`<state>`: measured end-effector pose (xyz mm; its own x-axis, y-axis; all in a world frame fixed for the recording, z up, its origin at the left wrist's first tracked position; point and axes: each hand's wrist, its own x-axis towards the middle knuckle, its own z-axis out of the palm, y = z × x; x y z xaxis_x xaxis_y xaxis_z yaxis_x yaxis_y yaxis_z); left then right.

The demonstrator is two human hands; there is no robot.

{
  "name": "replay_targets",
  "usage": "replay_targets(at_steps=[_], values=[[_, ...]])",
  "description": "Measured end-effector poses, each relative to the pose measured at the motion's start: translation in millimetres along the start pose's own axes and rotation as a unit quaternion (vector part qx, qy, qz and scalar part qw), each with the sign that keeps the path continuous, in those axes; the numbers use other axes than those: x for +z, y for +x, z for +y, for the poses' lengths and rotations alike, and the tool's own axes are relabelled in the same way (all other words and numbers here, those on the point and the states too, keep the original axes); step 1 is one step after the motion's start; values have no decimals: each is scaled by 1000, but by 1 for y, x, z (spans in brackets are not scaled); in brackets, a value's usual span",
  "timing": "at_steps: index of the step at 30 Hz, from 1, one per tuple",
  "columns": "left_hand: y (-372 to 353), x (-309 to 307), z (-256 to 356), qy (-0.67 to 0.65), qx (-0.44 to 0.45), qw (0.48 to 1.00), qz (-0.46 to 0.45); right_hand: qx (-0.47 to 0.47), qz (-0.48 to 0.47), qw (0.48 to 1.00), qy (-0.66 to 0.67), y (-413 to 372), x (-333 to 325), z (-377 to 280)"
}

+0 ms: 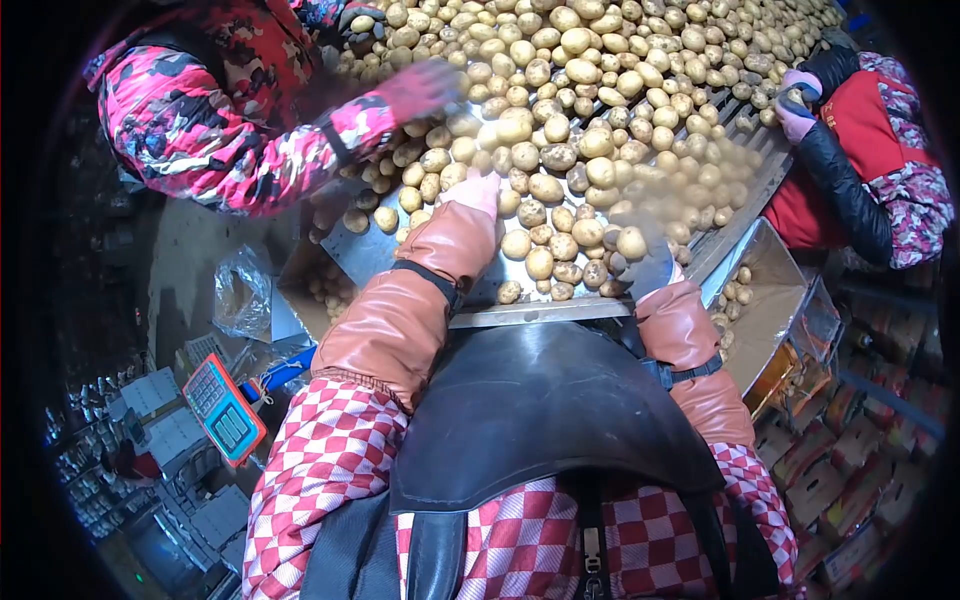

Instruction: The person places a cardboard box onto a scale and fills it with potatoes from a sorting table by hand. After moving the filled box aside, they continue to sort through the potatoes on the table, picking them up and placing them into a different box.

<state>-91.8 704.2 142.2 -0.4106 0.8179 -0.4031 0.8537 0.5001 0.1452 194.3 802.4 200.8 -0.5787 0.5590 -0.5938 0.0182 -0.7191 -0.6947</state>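
Observation:
A large heap of potatoes (597, 143) covers a metal sorting table (355, 255). My left hand (478, 190), below a brown leather-like sleeve cover, reaches in among potatoes near the table's middle; its fingers are partly hidden and what they hold, if anything, cannot be made out. My right hand (655, 272) is at the near right part of the table, beside a loose potato (631, 243). It is blurred and dark, and its fingers cannot be told apart.
At the left, a co-worker's blurred gloved hand (420, 90) is over the potatoes. Another co-worker's gloved hands (797, 105) are at the right edge. Cardboard boxes (775, 270) with potatoes flank the table. A scale display (224, 410) stands lower left.

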Motion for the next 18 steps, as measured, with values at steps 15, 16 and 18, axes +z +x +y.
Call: replay_targets(at_steps=[15, 16, 18], values=[[48, -37, 29, 72, 22, 996, -37, -33, -71, 996, -40, -13, -2, 1], [45, -42, 30, 108, 40, 990, -77, -30, -86, 994, -65, -10, -9, 4], [36, -60, 35, 175, 74, 973, -131, -48, -51, 993, -91, -8, 0, 5]])
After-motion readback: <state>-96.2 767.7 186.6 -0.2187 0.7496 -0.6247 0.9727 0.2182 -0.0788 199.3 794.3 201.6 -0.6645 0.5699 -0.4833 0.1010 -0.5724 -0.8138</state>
